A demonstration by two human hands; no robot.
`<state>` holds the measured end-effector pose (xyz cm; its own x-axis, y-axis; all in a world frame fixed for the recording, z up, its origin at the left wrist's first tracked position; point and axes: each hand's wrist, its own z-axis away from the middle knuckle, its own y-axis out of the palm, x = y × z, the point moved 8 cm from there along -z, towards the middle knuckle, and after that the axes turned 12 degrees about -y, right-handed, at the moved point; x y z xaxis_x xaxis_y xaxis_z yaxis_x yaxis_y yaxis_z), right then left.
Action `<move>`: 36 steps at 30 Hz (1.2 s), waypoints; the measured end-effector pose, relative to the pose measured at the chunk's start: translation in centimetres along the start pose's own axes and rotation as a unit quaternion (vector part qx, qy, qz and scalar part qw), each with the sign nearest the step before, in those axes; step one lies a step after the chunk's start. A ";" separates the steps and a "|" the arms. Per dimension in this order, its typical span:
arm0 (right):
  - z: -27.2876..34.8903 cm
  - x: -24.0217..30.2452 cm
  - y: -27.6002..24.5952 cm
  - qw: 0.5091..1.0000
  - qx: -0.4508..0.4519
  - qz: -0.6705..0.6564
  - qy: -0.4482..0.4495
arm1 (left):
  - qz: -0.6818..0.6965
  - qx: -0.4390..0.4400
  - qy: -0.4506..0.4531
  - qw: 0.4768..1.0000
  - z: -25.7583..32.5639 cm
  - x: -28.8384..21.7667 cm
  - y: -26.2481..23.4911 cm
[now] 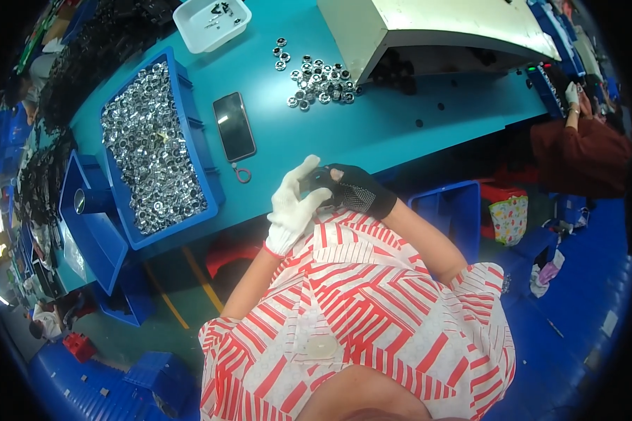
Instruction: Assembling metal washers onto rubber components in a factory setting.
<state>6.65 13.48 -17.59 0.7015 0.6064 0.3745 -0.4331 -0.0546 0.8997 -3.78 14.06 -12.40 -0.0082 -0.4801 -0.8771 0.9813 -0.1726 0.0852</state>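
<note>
**As the left hand (pixel 293 203) meets the right hand (pixel 358 189), metal fittings (pixel 154 147) fill a tray**

Above the striped shirt (pixel 372 295), both hands come together at the near edge of the bench (pixel 274 133), the left gloved in white, the right in black. Their fingers are partly bent; what they grip, if anything, is too hidden to tell. Ahead to the left lies a phone (pixel 234 126), then the blue tray (pixel 202 161) heaped with shiny fittings. Farther off, loose fittings (pixel 324 98) cluster near a cream housing (pixel 463 21); a white tray (pixel 189 31) holds small parts.
</note>
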 end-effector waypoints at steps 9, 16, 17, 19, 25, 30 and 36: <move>0.3 4.3 3.3 0.757 0.000 0.602 -0.255 | 0.281 0.054 -0.130 0.949 -0.2 2.6 -1.0; 0.3 4.3 3.8 0.758 0.013 0.593 -0.271 | 0.311 0.047 -0.124 0.941 -0.2 3.0 -1.3; 0.2 4.2 3.7 0.762 0.013 0.590 -0.268 | 0.312 0.046 -0.124 0.941 -0.2 3.0 -1.3; 0.2 4.2 3.5 0.765 0.013 0.587 -0.266 | 0.312 0.056 -0.129 0.939 0.0 2.5 -1.1; 0.0 4.0 2.8 0.779 -0.003 0.573 -0.253 | 0.301 0.041 -0.134 0.943 -0.1 2.8 -1.4; -0.2 3.9 2.8 0.792 -0.003 0.560 -0.243 | 0.299 0.035 -0.129 0.945 -0.3 3.4 -1.8; -0.1 3.7 2.9 0.801 0.010 0.545 -0.249 | 0.301 0.035 -0.134 0.943 -0.2 3.5 -1.8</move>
<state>7.88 15.66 -13.61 0.0547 -0.2008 0.9781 -0.9356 -0.3526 -0.0200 -5.54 12.85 -15.71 0.4888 -0.7085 -0.5091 0.8085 0.1486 0.5694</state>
